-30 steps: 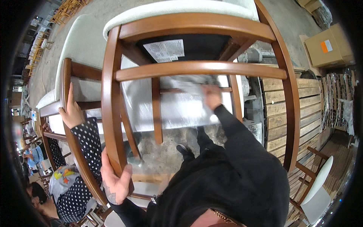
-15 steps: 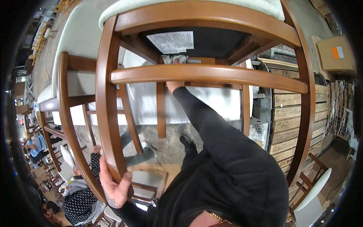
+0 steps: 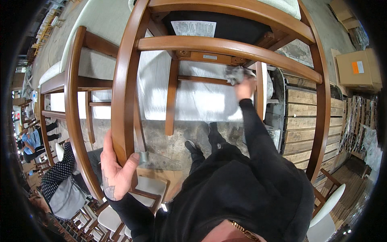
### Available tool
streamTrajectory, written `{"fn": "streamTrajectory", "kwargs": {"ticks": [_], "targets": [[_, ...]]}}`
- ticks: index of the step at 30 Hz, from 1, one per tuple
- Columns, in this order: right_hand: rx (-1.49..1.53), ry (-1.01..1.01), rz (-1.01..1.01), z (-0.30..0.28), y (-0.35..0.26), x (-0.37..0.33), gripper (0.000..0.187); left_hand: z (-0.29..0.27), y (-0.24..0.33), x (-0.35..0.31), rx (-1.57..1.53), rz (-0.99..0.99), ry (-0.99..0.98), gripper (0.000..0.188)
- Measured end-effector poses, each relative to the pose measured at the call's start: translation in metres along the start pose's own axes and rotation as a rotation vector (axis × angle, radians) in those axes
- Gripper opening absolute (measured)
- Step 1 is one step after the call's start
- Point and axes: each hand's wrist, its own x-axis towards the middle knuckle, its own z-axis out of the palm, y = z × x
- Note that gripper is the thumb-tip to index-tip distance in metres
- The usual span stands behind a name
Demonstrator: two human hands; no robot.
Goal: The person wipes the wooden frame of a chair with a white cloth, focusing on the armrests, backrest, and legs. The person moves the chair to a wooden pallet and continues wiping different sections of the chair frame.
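Note:
In front of me a brown wooden chair (image 3: 229, 48) with a pale padded seat shows its black underside, which carries a white label (image 3: 193, 28). My left hand (image 3: 115, 171) is wrapped round the lower end of the chair's left leg (image 3: 124, 117), thumb on one side and fingers on the other. Reaching in behind the front crossbar, my right hand (image 3: 246, 88) holds a crumpled grey-and-white rag (image 3: 238, 75). The rag is beside the far right leg (image 3: 260, 90), near the end of a thin rear rail (image 3: 205, 80); whether it touches the wood I cannot tell.
Another pale-seated chair (image 3: 72, 101) stands close at left, with a co-worker in a patterned sleeve (image 3: 60, 173) beyond it. Behind is a plastic-wrapped white surface (image 3: 193, 103). Wooden slats (image 3: 310, 121) and a cardboard box (image 3: 356, 70) are at right. Several chairs stand lower left.
My right hand has moved right with the rag, from behind the crossbar towards the far right leg. The chair sits higher in view. My left hand keeps its hold; the co-worker has shifted.

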Motion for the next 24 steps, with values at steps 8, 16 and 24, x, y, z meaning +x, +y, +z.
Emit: {"fn": "streamTrajectory", "kwargs": {"ticks": [8,16,24], "targets": [[0.680,-0.469,-0.723,0.025,-0.228,-0.106,0.054,0.003,-0.002,0.002,-0.028,0.027,0.021,0.069],[0.300,-0.646,-1.129,0.016,-0.197,-0.219,0.022,0.000,-0.007,0.011,-0.013,0.006,-0.064,0.065],[0.554,-1.038,-1.097,-0.028,-0.100,-0.264,0.041,0.002,-0.021,0.007,-0.038,0.134,-0.040,0.065]]}}
